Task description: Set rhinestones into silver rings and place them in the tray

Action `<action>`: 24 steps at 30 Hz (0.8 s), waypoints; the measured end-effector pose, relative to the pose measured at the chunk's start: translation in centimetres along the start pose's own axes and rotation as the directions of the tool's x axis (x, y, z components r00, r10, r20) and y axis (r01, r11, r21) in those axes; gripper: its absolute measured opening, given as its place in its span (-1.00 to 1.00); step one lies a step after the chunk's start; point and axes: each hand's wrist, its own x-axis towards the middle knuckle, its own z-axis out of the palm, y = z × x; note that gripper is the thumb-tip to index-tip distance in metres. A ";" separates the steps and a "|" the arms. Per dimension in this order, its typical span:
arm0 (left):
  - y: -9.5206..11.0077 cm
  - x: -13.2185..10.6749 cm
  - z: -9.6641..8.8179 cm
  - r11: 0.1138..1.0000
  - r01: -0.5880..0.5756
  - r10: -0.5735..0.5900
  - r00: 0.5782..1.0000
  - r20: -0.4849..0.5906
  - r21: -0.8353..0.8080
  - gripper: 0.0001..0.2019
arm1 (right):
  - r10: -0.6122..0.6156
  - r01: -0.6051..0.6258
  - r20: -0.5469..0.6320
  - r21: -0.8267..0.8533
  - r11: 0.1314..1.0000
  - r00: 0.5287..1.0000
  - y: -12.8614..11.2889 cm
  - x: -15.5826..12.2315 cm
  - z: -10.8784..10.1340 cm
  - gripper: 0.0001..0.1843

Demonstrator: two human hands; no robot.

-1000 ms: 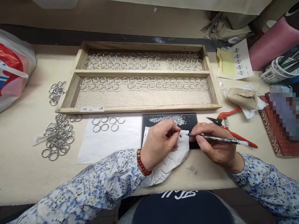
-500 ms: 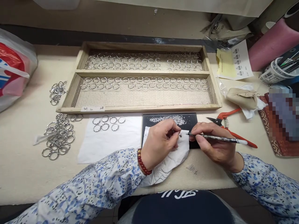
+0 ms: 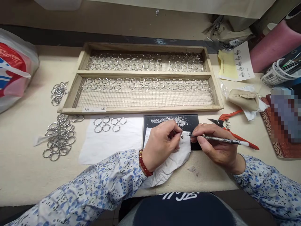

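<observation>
My left hand is closed in a pinch on a small silver ring, most of which my fingers hide. In my right hand is a thin dark brush-like stick with a white end, held like a pen. Its tip points left, close beside the ring; whether they touch I cannot tell. Under my left hand lie a crumpled white tissue and a black tray with tiny glittering stones along its far side. Several silver rings rest on a white cloth to the left.
Behind my hands stands a wooden mesh frame with rows of rings. A heap of rings and a smaller one lie left. Orange-handled cutters, a wrapped beige bundle and a cup of tools are on the right.
Both hands keep the same hold and position, with the stick's tip still near the ring. The view has shifted very slightly.
</observation>
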 end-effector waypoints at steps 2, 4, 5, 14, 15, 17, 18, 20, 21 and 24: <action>0.0 0.0 0.0 1.000 -0.004 0.004 1.000 0.001 0.001 -0.84 | 0.004 -0.004 -0.003 0.005 1.000 1.000 0.0 0.0 0.0 -0.84; 0.0 0.0 0.0 1.000 -0.006 0.006 1.000 0.001 0.003 -0.84 | 0.000 0.000 -0.001 0.012 1.000 1.000 0.1 -0.1 0.0 -0.83; 0.0 0.0 0.0 1.000 -0.006 0.006 1.000 0.001 0.004 -0.84 | -0.001 0.001 -0.001 0.012 1.000 1.000 0.1 -0.1 0.0 -0.83; -0.1 0.0 0.0 1.000 -0.001 0.001 1.000 0.002 -0.002 -0.84 | -0.002 0.002 -0.012 0.016 1.000 1.000 0.1 -0.1 0.0 -0.82; -0.1 0.0 0.0 1.000 -0.001 0.001 1.000 0.003 -0.002 -0.84 | -0.001 0.001 -0.013 0.017 1.000 1.000 0.1 -0.1 0.0 -0.83; -0.1 0.0 0.0 1.000 -0.006 0.006 1.000 0.002 0.003 -0.84 | -0.002 0.002 -0.011 0.016 1.000 1.000 0.0 0.0 0.0 -0.83; -0.1 0.0 0.0 1.000 -0.008 0.008 1.000 0.001 0.006 -0.84 | -0.004 0.004 -0.009 0.015 1.000 1.000 0.0 0.0 0.0 -0.83; -0.1 0.0 0.0 1.000 -0.011 0.011 1.000 0.002 0.009 -0.84 | -0.012 0.012 -0.008 0.011 1.000 1.000 0.0 0.0 0.0 -0.82; -0.1 0.0 0.0 1.000 -0.010 0.010 1.000 0.003 0.009 -0.84 | -0.015 0.015 -0.008 0.007 1.000 1.000 0.0 -0.1 0.0 -0.82; -0.1 0.0 0.0 1.000 -0.009 0.009 1.000 0.005 0.004 -0.84 | -0.019 0.019 -0.001 0.003 1.000 1.000 0.1 -0.1 -0.1 -0.81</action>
